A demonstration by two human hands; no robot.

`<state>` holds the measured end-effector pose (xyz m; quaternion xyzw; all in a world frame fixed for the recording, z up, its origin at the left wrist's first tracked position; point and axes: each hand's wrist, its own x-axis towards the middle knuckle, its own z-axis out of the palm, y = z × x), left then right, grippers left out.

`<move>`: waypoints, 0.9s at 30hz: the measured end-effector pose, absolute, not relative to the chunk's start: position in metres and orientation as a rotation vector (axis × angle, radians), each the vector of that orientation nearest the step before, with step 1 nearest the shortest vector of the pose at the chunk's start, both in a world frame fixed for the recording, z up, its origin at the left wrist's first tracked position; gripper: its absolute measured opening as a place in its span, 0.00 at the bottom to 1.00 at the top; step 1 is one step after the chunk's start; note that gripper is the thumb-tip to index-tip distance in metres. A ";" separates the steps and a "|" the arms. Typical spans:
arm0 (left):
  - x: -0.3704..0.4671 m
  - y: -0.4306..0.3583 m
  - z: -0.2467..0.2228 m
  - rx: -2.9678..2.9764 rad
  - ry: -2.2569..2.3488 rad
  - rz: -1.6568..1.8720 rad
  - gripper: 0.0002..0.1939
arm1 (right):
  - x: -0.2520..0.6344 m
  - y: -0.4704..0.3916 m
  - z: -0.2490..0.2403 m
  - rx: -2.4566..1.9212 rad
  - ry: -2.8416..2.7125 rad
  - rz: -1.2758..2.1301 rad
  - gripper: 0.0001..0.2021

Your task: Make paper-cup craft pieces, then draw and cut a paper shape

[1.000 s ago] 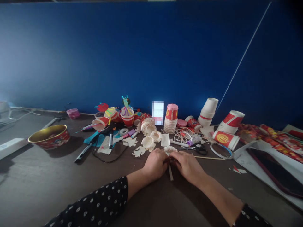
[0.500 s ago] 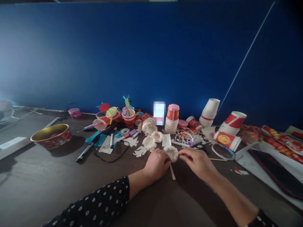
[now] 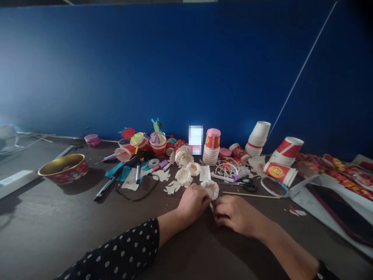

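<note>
A small round white woven-paper basket [image 3: 210, 188] sits at the middle of the table, its hollow side facing me. My left hand [image 3: 194, 202] has its fingers closed at the basket's lower left edge, and the fingertips are partly hidden. From under that edge a narrow white paper strip [image 3: 212, 209] runs down toward me. My right hand [image 3: 241, 216] is at the strip's lower end, thumb and fingers curled around it. Similar crumpled white paper pieces [image 3: 183, 176] lie just beyond my left hand.
Behind stand stacked paper cups [image 3: 211, 147] and white cups [image 3: 258, 136]. Black scissors [image 3: 250, 186] and a thin wooden stick [image 3: 250, 195] lie to the right, near a phone [image 3: 340, 210]. A red-gold bowl [image 3: 63, 169], markers [image 3: 138, 173] and paper scraps are on the left.
My right hand has moved from the basket's right side down and toward me, onto the paper strip. The stick and scissors it covered now show. My left hand has hardly moved.
</note>
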<state>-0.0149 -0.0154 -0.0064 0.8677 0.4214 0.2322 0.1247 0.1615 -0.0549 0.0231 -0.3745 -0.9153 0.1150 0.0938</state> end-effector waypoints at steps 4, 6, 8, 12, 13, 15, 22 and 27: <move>-0.016 -0.015 -0.009 2.508 1.213 0.684 0.05 | 0.164 -0.053 0.020 -1.103 -2.712 0.319 0.03; -0.017 -0.014 -0.010 2.506 1.194 0.708 0.04 | 0.164 -0.053 0.019 -1.100 -2.714 0.309 0.04; -0.018 -0.013 -0.013 2.506 1.180 0.760 0.03 | 0.164 -0.052 0.019 -1.114 -2.714 0.290 0.05; -0.019 -0.014 -0.016 2.502 1.184 0.894 0.04 | 0.164 -0.052 0.019 -1.163 -2.683 0.241 0.07; -0.020 -0.015 -0.015 2.501 1.179 0.922 0.04 | 0.164 -0.052 0.018 -1.175 -2.666 0.232 0.08; -0.020 -0.019 -0.013 2.505 1.133 0.958 0.03 | 0.164 -0.051 0.017 -1.214 -2.613 0.226 0.08; -0.020 -0.025 -0.011 2.507 0.972 0.820 0.05 | 0.158 -0.052 0.015 -1.309 -2.432 0.312 0.07; -0.020 -0.023 -0.017 2.562 0.953 0.800 0.02 | 0.158 -0.051 0.014 -1.280 -2.382 0.415 0.07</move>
